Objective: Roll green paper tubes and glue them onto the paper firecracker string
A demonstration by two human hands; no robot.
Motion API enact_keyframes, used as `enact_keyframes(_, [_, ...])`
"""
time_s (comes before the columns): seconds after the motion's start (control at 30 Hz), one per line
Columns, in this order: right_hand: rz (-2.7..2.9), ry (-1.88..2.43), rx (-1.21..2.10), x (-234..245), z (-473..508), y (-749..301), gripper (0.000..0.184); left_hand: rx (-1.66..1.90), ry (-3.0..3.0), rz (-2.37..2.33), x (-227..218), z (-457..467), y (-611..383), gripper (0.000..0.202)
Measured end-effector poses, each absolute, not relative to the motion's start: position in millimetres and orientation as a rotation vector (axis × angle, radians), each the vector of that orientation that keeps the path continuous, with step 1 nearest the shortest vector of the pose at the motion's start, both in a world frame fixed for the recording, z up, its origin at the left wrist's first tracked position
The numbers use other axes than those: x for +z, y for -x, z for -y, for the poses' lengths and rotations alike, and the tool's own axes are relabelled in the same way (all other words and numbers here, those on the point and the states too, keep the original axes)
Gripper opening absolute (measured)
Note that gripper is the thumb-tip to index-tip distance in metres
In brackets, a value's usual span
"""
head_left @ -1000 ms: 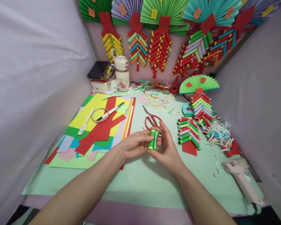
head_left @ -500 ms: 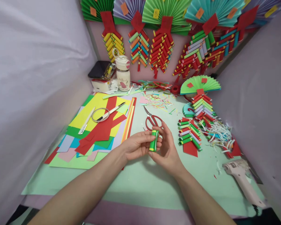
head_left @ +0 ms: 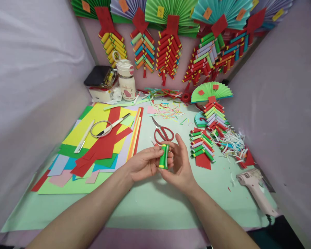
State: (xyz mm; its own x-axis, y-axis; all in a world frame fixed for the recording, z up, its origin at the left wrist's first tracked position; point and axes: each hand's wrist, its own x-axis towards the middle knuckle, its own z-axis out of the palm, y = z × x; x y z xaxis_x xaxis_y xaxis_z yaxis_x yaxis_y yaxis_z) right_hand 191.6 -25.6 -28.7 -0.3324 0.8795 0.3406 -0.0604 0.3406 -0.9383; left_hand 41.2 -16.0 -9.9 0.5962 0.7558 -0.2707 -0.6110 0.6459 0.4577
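I see my left hand (head_left: 142, 163) and right hand (head_left: 180, 164) both pinching a green paper roll (head_left: 163, 156) above the bench (head_left: 150, 204), near the scissors (head_left: 162, 131).

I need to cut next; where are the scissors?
The scissors lie on the table mid-view, just beyond the hands, right of the paper stack.

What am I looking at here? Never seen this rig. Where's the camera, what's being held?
No machine: a person works with bare hands, filmed by a camera on their head looking down. The left hand and right hand hold a small green paper roll between them, upright, in a fingertip grip. On the pale green table lie red scissors, coloured paper sheets, finished paper rolls and a glue gun. Paper fans hang on the back wall.
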Motion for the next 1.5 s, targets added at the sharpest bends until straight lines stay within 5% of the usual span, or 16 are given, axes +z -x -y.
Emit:
enact_keyframes(0.57, [1.664, 0.849, 1.085, -29.7, 23.7, -193.3, 0.084, 0.909, -0.551, -0.695, -8.5, 15.3, -44.8, 0.021])
enact_keyframes(0.73, [1.747, 1.007, 0.612, -28.0, 13.7, -204.5, 0.025, 1.044, -0.919, -1.024, -14.5, 13.8, -49.9, 0.016])
enact_keyframes(0.83, [1.755, 1.071, 0.435, -28.6, 12.1, -205.9, 0.007, 1.066, -1.075, -1.036, -18.5, 15.0, -54.1, 0.013])
enact_keyframes(1.5, [1.778, 1.182, 0.397, -32.5, 11.7, -204.6, 0.011, 1.019, -1.229, -1.059, -25.7, 18.2, -56.8, 0.024])
